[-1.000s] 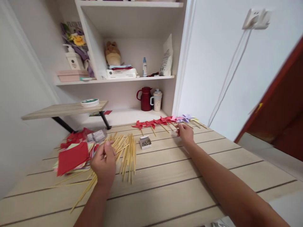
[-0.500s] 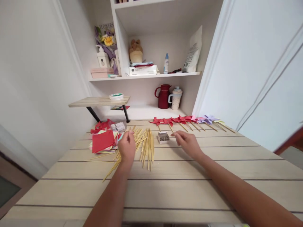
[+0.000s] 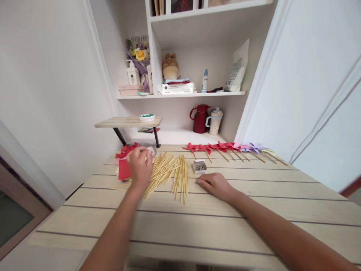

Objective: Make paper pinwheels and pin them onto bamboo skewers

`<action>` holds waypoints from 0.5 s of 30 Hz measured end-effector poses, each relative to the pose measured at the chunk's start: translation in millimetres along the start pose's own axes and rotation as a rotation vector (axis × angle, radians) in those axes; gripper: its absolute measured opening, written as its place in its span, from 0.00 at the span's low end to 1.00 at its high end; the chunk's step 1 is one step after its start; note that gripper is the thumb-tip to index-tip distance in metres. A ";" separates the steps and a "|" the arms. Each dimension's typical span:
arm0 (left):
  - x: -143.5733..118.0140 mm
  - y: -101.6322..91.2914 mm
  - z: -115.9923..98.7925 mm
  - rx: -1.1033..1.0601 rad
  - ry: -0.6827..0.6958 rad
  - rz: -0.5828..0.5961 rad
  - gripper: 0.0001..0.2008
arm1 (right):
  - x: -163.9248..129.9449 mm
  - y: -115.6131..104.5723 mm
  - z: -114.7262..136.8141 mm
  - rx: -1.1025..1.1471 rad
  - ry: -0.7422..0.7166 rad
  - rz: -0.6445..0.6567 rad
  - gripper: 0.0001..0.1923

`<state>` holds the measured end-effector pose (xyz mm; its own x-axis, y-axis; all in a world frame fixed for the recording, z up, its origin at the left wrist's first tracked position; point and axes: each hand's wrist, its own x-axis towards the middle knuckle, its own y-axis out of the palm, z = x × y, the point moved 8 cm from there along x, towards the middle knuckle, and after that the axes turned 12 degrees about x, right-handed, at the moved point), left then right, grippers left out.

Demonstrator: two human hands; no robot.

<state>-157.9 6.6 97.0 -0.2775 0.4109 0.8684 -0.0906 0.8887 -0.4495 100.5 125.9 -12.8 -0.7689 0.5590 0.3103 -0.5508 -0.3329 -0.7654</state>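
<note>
My left hand (image 3: pixel 139 167) reaches over the left end of a pile of thin wooden sticks (image 3: pixel 170 173), its fingers bent down onto a stack of red and coloured paper squares (image 3: pixel 123 170). Whether it grips a sheet is hidden. My right hand (image 3: pixel 216 185) lies palm down on the wooden table (image 3: pixel 225 222), holding nothing, just in front of a small open box of metal pins (image 3: pixel 199 166). A row of finished paper pinwheels on sticks, red ones (image 3: pixel 218 146) then purple ones (image 3: pixel 254 147), lies along the table's far edge.
Behind the table, a white shelf unit holds a red jug (image 3: pixel 200 118) and a speckled cup (image 3: pixel 214 121). A small raised wooden board (image 3: pixel 128 121) carries a tape roll (image 3: pixel 147 117). White walls close in on the left and right.
My right hand has drawn back from the pinwheel row to rest on the table near the pin box. My left hand shifted from the sticks onto the paper stack. The view turned left.
</note>
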 end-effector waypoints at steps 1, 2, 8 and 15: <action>5.8 -6.9 8.4 0.051 0.034 0.009 0.15 | 0.5 0.2 -0.4 0.000 -0.002 -0.001 0.22; 10.6 -12.5 17.7 0.090 0.055 0.024 0.15 | 1.0 0.4 -1.0 -0.003 -0.004 -0.003 0.22; 11.2 -2.1 66.5 0.272 0.105 0.349 0.19 | 2.8 0.7 -5.8 -0.027 -0.005 -0.030 0.23; -34.1 36.5 102.5 0.197 0.061 0.834 0.23 | 1.9 -0.7 -5.4 -0.005 -0.005 -0.028 0.21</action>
<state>-249.8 4.1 29.5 -0.2759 0.9295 0.2447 -0.0454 0.2417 -0.9693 101.2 131.3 -14.8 -0.7545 0.5647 0.3345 -0.5707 -0.3128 -0.7592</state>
